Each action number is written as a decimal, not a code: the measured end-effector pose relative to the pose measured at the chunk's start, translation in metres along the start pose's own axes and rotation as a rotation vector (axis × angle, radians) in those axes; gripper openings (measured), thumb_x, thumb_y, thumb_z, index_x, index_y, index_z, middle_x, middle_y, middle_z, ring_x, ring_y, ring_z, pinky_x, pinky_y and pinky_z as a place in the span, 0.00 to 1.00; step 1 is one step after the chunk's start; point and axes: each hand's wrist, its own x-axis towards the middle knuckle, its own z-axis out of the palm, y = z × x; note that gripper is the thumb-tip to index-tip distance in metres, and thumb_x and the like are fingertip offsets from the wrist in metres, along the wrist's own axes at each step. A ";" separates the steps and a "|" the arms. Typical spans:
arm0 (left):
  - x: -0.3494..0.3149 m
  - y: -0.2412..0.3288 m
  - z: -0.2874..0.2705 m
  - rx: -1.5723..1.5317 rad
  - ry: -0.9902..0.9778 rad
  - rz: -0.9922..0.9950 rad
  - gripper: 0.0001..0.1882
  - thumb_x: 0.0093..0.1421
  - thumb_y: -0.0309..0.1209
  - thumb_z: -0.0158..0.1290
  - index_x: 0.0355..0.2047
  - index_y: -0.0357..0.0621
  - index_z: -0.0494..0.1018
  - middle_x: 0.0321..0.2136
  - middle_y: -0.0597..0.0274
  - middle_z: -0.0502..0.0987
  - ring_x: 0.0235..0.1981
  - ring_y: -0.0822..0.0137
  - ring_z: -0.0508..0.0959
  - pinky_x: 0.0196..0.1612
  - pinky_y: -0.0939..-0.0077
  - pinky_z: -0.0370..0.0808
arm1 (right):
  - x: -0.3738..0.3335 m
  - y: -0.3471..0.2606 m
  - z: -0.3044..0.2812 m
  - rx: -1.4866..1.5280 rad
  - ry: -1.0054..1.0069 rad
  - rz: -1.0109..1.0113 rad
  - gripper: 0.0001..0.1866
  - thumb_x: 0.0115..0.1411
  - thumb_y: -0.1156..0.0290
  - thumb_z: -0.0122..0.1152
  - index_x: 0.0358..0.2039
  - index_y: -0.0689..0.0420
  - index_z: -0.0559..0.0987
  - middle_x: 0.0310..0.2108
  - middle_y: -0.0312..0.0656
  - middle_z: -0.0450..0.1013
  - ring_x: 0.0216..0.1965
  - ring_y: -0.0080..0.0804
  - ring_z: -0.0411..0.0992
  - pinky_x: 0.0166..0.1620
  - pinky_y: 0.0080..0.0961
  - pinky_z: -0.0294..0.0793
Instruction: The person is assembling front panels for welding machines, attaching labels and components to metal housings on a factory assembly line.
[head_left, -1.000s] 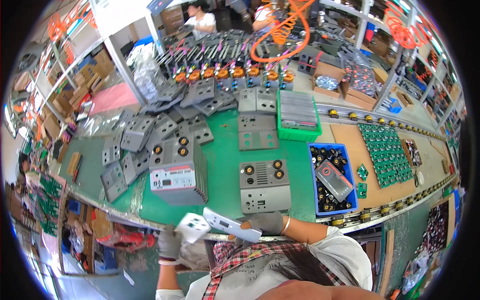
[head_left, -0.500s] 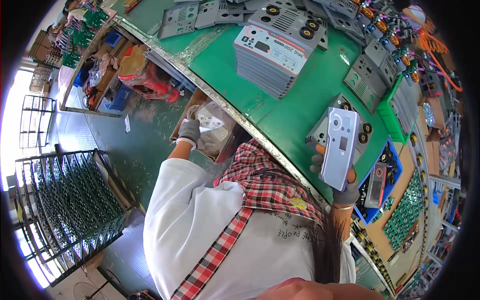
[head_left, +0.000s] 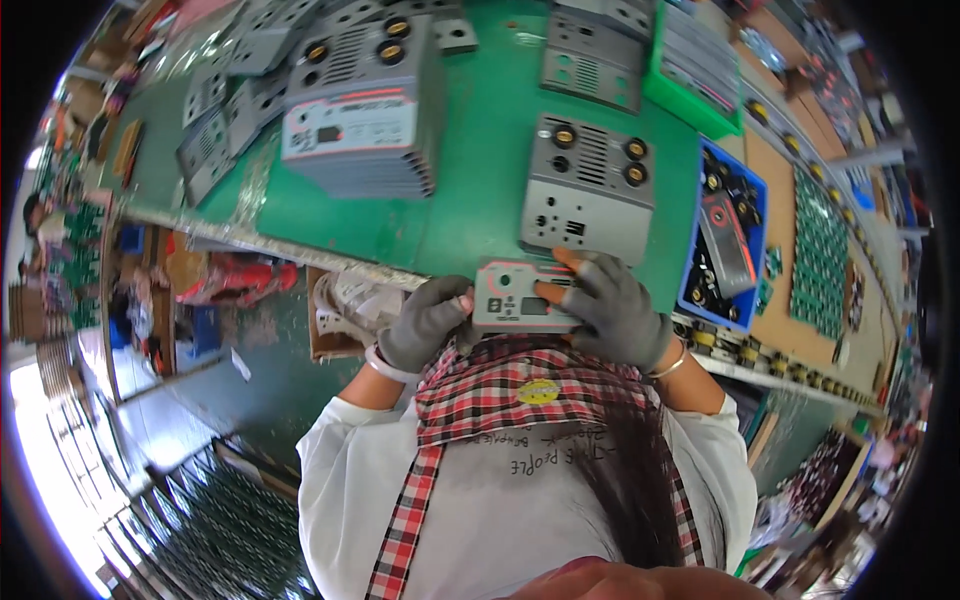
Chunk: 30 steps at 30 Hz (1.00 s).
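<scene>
Close to my apron, at the table's near edge, both hands hold a flat grey front panel (head_left: 522, 308) with red edging, a dark window and a round hole. My left hand (head_left: 425, 325), in a grey glove with bare fingertips, pinches the panel's left end. My right hand (head_left: 622, 312), gloved the same way, grips the right end, with its fingers lying over the face. Just beyond the panel lies a grey metal casing plate (head_left: 588, 185) with slots and black round sockets. The undersides of both hands are hidden.
A stack of finished-looking grey casings (head_left: 365, 110) stands on the green table (head_left: 475, 150) to the left. At right are a green bin (head_left: 690, 95) of grey plates and a blue tray (head_left: 685, 295) of black sockets. An open carton (head_left: 330, 340) sits below the table edge.
My left hand has come out of the carton and up to the panel. My right hand has brought the panel nearer my body. The panel's face now shows red edging and printed marks.
</scene>
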 end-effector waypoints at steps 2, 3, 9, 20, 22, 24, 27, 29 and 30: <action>0.009 0.006 0.002 0.013 -0.052 -0.014 0.10 0.56 0.31 0.47 0.27 0.34 0.68 0.18 0.61 0.71 0.16 0.73 0.70 0.19 0.80 0.67 | -0.006 0.003 0.001 -0.059 0.024 0.008 0.37 0.29 0.67 0.65 0.48 0.46 0.71 0.51 0.45 0.60 0.46 0.42 0.62 0.47 0.35 0.65; 0.012 0.009 0.003 0.149 -0.024 -0.041 0.09 0.55 0.30 0.47 0.27 0.34 0.68 0.17 0.61 0.71 0.15 0.73 0.70 0.19 0.81 0.66 | -0.010 0.005 0.002 -0.060 0.042 0.004 0.38 0.28 0.66 0.66 0.48 0.46 0.71 0.53 0.45 0.58 0.48 0.44 0.61 0.48 0.37 0.66; 0.034 0.037 0.011 0.404 -0.001 0.166 0.11 0.57 0.29 0.46 0.21 0.34 0.68 0.12 0.61 0.71 0.14 0.76 0.71 0.17 0.83 0.66 | -0.028 0.032 0.002 0.609 0.470 0.343 0.29 0.40 0.67 0.66 0.46 0.55 0.70 0.44 0.44 0.65 0.39 0.33 0.66 0.40 0.25 0.69; 0.113 0.011 0.015 1.435 0.390 0.572 0.10 0.53 0.37 0.52 0.26 0.43 0.70 0.17 0.53 0.71 0.20 0.54 0.73 0.23 0.63 0.70 | -0.036 0.072 0.028 0.609 0.587 0.844 0.15 0.48 0.70 0.60 0.16 0.61 0.64 0.12 0.37 0.58 0.15 0.22 0.54 0.19 0.23 0.56; 0.117 0.009 0.015 1.430 0.381 0.502 0.11 0.53 0.38 0.51 0.26 0.43 0.70 0.18 0.53 0.72 0.21 0.53 0.74 0.24 0.63 0.70 | -0.036 0.072 0.032 0.454 0.629 0.804 0.15 0.48 0.69 0.60 0.15 0.61 0.64 0.12 0.41 0.56 0.15 0.25 0.53 0.20 0.25 0.56; 0.119 0.008 0.013 1.425 0.371 0.430 0.11 0.53 0.39 0.51 0.27 0.44 0.70 0.19 0.52 0.73 0.22 0.53 0.74 0.25 0.62 0.70 | -0.034 0.072 0.033 0.444 0.624 0.812 0.15 0.48 0.69 0.60 0.15 0.61 0.63 0.12 0.41 0.56 0.15 0.27 0.53 0.20 0.25 0.56; 0.119 0.012 0.014 1.367 0.328 0.315 0.12 0.54 0.40 0.51 0.29 0.44 0.70 0.21 0.52 0.74 0.23 0.52 0.75 0.27 0.62 0.71 | -0.033 0.072 0.033 0.410 0.615 0.810 0.16 0.48 0.70 0.60 0.15 0.61 0.63 0.12 0.42 0.55 0.15 0.29 0.52 0.20 0.26 0.56; 0.118 0.016 0.016 1.287 0.320 0.258 0.13 0.54 0.41 0.51 0.30 0.43 0.71 0.22 0.52 0.75 0.25 0.53 0.75 0.29 0.62 0.71 | -0.033 0.072 0.033 0.390 0.607 0.805 0.16 0.48 0.70 0.60 0.15 0.61 0.63 0.12 0.42 0.55 0.15 0.29 0.52 0.19 0.26 0.56; 0.118 0.017 0.016 1.286 0.320 0.250 0.13 0.54 0.41 0.51 0.30 0.43 0.71 0.22 0.52 0.75 0.25 0.53 0.75 0.29 0.62 0.71 | -0.033 0.073 0.034 0.390 0.608 0.800 0.16 0.48 0.70 0.60 0.15 0.61 0.63 0.12 0.42 0.55 0.15 0.30 0.52 0.19 0.27 0.56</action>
